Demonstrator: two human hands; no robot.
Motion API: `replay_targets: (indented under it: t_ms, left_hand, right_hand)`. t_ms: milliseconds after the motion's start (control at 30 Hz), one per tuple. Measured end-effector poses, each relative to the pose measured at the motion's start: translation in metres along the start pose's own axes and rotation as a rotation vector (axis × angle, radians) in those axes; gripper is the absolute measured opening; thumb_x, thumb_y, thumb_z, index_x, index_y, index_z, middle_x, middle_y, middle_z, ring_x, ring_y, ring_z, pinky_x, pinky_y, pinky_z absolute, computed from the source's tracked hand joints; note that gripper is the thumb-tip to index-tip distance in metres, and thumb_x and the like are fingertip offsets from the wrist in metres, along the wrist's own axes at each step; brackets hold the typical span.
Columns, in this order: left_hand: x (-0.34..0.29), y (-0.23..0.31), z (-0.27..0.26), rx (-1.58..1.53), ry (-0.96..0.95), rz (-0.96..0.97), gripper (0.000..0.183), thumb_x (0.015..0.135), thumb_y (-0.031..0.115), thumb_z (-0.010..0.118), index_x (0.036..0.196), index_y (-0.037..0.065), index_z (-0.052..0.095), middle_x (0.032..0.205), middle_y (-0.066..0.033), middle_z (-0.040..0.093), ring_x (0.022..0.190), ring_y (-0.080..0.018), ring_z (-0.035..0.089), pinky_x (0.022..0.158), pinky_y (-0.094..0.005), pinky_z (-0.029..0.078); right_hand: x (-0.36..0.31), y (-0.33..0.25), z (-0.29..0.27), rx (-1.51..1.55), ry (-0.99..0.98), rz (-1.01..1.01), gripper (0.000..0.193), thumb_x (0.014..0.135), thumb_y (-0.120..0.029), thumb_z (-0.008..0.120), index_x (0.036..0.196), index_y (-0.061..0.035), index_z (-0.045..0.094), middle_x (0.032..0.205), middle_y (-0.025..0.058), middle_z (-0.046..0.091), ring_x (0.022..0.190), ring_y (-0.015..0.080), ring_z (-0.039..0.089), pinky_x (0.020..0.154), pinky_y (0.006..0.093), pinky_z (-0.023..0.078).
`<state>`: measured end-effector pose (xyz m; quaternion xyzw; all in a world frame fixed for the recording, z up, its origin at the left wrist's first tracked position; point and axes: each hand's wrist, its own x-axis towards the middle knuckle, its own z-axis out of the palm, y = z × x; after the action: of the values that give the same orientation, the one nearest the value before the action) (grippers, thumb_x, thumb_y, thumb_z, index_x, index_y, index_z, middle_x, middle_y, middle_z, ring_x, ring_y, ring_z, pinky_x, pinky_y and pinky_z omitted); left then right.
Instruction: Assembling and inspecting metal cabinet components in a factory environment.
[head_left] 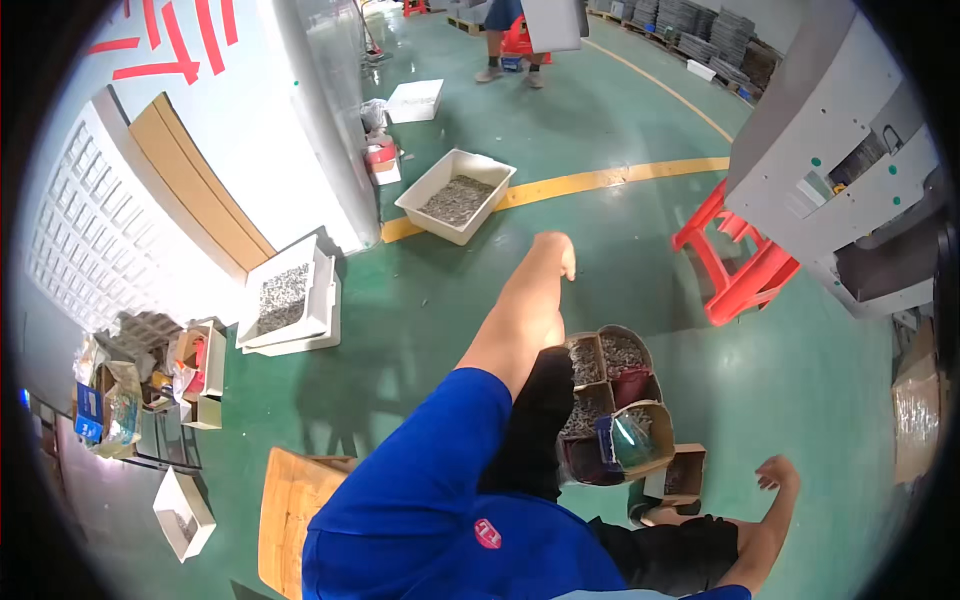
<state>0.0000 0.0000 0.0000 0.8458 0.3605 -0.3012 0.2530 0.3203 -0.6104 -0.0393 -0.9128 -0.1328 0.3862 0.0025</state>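
Head view: my left grip (557, 252) hangs at the end of my outstretched arm, wrist bent and fingers turned down above the green floor (720, 370); most of the fingers are hidden, so I cannot tell whether it is clenched or grasping something. My right grip (776, 474) is out to the side, released, its fingers loosely spread.

On the floor in front of me sits a cluster of brown cardboard compartments (664, 430), its outer walls rounded and bulging. Small grey pieces lie heaped in several of them, too fine for me to make out one by one. A dark red bag (630, 385) sits toward the right side, and a clear, greenish plastic bag (632, 437) bulges in the lower right compartment. Just beside that corner stands a small, open-topped brown cardboard box (686, 472).

Beyond my left grip, a cream rectangular plastic tub (432, 224) rests across a yellow floor line (620, 178). Its walls flare slightly toward a broad rim, and a grey-brown layer of small pieces (458, 200) covers its bottom, below the rim.
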Motion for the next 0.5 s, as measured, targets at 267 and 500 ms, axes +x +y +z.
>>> replay_targets:
  t_ms: [267, 500]
  left_hand:
    - [0.004, 0.016, -0.004, -0.204, 0.103, 0.357, 0.05, 0.081, 0.042, 0.055, 0.122, 0.013, 0.051, 0.115, -0.0055, 0.056, 0.099, -0.0197, 0.057, 0.076, -0.0392, 0.047]
    - [-0.007, 0.033, -0.006, -0.166, 0.032, 0.329, 0.052, 0.08, 0.038, 0.059, 0.122, 0.008, 0.05, 0.115, -0.0135, 0.056, 0.097, -0.0251, 0.06, 0.082, -0.0414, 0.047]
  right_hand:
    - [-0.012, -0.04, -0.016, -0.101, 0.23, -0.213, 0.015, 0.066, -0.01, 0.065, 0.076, 0.0013, 0.064, 0.061, 0.0123, 0.063, 0.049, 0.0188, 0.061, 0.05, 0.0314, 0.05]
    - [-0.002, -0.037, -0.013, -0.23, 0.38, -0.25, 0.022, 0.062, -0.014, 0.07, 0.08, -0.0011, 0.065, 0.064, 0.014, 0.063, 0.058, 0.0232, 0.064, 0.063, 0.0344, 0.051]
